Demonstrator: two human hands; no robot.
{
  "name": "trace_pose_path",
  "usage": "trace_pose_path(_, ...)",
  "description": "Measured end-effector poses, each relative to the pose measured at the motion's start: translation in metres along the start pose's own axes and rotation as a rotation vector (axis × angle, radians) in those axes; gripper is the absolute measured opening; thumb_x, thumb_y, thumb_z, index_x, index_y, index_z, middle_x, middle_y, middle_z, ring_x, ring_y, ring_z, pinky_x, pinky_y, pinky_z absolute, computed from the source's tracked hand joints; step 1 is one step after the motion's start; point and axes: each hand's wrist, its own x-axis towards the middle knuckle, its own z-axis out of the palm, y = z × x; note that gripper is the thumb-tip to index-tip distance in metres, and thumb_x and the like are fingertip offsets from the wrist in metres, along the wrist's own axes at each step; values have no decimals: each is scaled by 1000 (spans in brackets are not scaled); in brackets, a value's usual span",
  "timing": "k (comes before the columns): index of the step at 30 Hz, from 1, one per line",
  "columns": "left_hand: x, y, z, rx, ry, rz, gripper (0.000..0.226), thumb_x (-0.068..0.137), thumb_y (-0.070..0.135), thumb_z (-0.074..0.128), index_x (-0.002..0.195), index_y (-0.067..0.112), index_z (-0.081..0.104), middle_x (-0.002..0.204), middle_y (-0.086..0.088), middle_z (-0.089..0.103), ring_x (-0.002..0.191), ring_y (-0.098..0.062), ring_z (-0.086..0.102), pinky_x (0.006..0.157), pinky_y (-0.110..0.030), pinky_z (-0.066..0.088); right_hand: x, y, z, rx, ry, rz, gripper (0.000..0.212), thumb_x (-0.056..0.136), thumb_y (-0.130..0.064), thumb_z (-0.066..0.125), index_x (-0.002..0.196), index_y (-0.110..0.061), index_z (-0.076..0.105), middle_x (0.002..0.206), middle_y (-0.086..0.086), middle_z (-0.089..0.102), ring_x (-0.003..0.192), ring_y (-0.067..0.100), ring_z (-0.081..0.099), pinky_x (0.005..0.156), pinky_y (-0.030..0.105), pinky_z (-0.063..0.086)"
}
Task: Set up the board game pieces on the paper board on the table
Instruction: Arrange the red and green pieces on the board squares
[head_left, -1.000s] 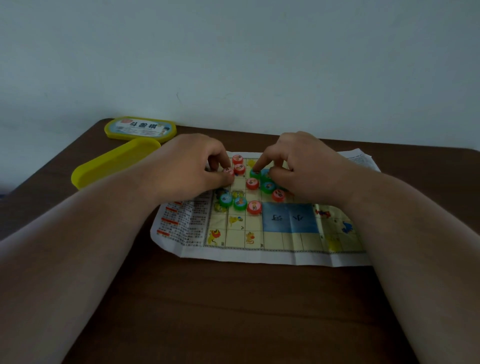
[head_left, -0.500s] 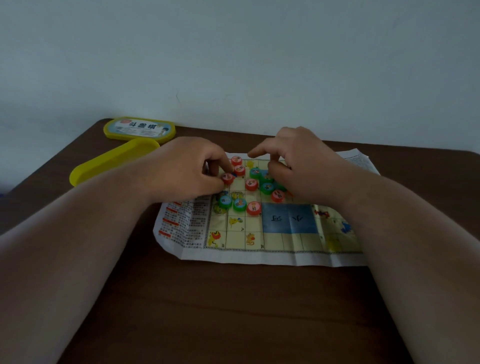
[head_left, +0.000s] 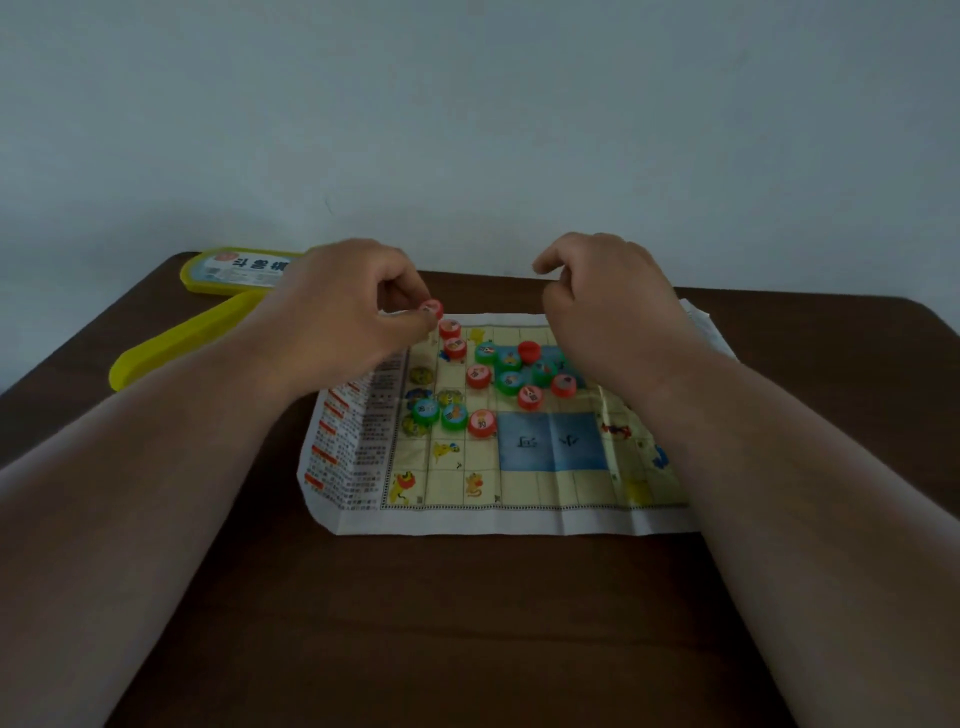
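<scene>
Bare forearms, no sleeves, unadorned.

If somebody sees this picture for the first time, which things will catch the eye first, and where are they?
First, the cluster of red and green round pieces on the far half of the colourful paper board, at the middle of the dark table. Next, the left hand pinches one red piece above the board's far left corner, while the right hand hovers curled over the cluster. A yellow box lies at the far left.
</scene>
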Motion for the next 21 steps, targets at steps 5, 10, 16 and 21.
trace_pose_path(5, -3, 24, -9, 11, -106, 112, 21, 83, 55, 77, 92, 36, 76, 87, 16, 67, 83, -2, 63, 75, -34, 49, 1, 0, -5, 12, -26, 88, 39, 102, -23, 43, 134, -23, 65, 131, 4, 66, 124, 24, 57, 101, 43, 50)
trace_pose_path(10, -32, 45, -19, -157, -392, 205, 23, 73, 54, 83, 90, 39, 80, 80, 8, 72, 77, -17, 70, 73, -48, 57, 1, 1, -7, 12, -15, 73, 36, 103, -22, 43, 131, -21, 64, 120, 3, 63, 119, 26, 57, 91, 38, 48)
trace_pose_path(16, -40, 49, -14, -65, -610, 254, 26, 70, 62, 82, 88, 44, 81, 79, 11, 71, 74, -13, 67, 65, -38, 54, 0, 2, -4, 38, -6, 65, 31, 104, -23, 47, 128, -21, 66, 110, -3, 57, 117, 25, 58, 95, 42, 52)
trace_pose_path(21, -39, 45, -13, 23, -629, 255, 29, 71, 61, 83, 96, 47, 80, 83, 17, 71, 76, -8, 68, 64, -29, 53, 1, 1, -4, 36, -11, 59, 32, 104, -24, 46, 129, -23, 65, 111, -5, 57, 116, 23, 58, 92, 41, 52)
